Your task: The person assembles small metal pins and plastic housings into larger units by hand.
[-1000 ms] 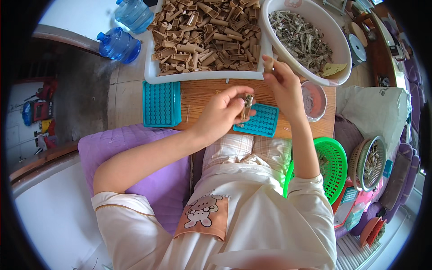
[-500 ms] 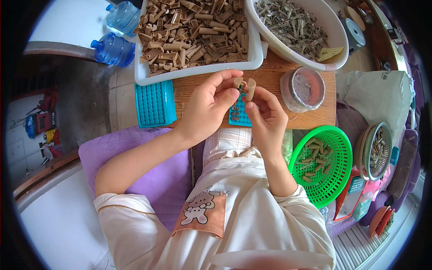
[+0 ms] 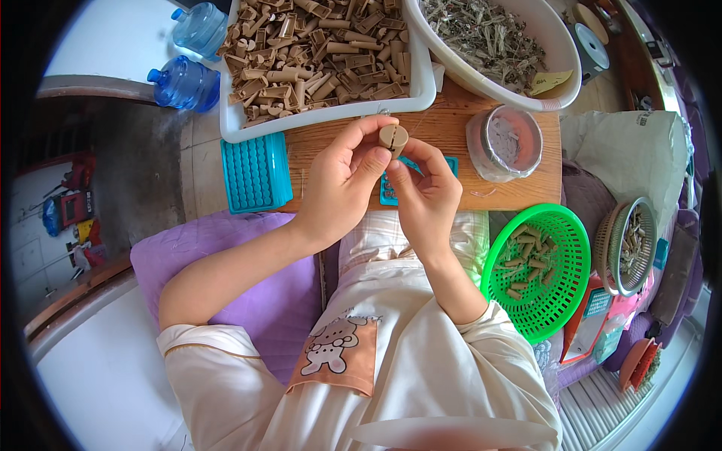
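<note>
Two tan plastic half-shells [image 3: 393, 138] stand face to face between my hands, with a thin seam showing down the middle of their round end. My left hand [image 3: 342, 177] pinches one side with thumb and fingers. On the other side, my right hand [image 3: 426, 188] grips with its thumb and bent fingers. Whatever lies inside the shells is hidden. Partly behind my right hand, a small blue tray [image 3: 450, 164] rests on the wooden table [image 3: 316, 154]. A taller stack of blue dimpled trays [image 3: 254, 174] stands left of my hands.
Beyond my hands, a white bin [image 3: 331, 116] holds many tan shells beside a white basin [image 3: 519, 98] of wired parts. A clear tub [image 3: 489, 154] stands at right. A green basket [image 3: 569, 297] holds tan cylinders. Blue water bottles [image 3: 186, 83] stand at far left.
The two half-shells were apart, with small parts between them; now they are closed together. My right hand has moved left toward my left hand.
</note>
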Demonstrator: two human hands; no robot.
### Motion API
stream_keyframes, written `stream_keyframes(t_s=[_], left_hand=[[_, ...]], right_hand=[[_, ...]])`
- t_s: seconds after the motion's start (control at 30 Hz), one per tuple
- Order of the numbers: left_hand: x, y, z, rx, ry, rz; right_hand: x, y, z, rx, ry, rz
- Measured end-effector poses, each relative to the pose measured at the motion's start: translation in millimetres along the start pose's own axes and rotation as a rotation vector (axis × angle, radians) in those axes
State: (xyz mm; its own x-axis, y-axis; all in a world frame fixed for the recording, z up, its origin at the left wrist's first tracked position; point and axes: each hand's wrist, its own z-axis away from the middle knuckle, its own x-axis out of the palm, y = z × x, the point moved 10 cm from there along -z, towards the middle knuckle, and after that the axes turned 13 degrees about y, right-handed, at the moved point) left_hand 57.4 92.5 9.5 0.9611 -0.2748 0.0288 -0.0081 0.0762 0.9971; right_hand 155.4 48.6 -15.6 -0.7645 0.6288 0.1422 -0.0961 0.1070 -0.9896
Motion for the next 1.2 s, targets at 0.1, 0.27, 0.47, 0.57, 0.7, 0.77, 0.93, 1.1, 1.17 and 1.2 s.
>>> stream_keyframes(t_s=[0.1,0.27,0.47,0.57,0.7,0.77,0.93,1.1,1.17,1.2], left_hand=[[-1,2,1,0.015,0.01,-0.018],[-3,15,4,0.228,0.04,-0.132],[8,61,24,0.76,-0.009,-0.405],[10,55,23,0.693,-0.046,-0.403],[12,46,22,0.625,-0.066,-0.334],[10,32,15,0.479,-0.053,-0.264],[19,6,17,0.199,-0.213,-0.064],[26,-4,22,-0.002,-0.26,0.138],[14,-3,11,-0.044,-0.225,0.163],[8,-3,6,-0.09,-0.179,0.185]], right_hand=[[4,-3,0,0.011,-0.005,-0.013],[18,-9,7,-0.042,-0.049,0.055],[37,-43,27,-0.381,-0.239,0.157],[33,-42,30,-0.419,-0.157,0.132],[34,-31,27,-0.367,-0.187,0.147],[33,-24,24,-0.334,-0.204,0.16],[16,-9,26,-0.226,-0.403,0.147],[-9,-8,12,-0.138,-0.512,0.237],[-40,-7,-21,-0.16,-0.357,0.388],[-62,-5,-46,-0.132,-0.247,0.522]])
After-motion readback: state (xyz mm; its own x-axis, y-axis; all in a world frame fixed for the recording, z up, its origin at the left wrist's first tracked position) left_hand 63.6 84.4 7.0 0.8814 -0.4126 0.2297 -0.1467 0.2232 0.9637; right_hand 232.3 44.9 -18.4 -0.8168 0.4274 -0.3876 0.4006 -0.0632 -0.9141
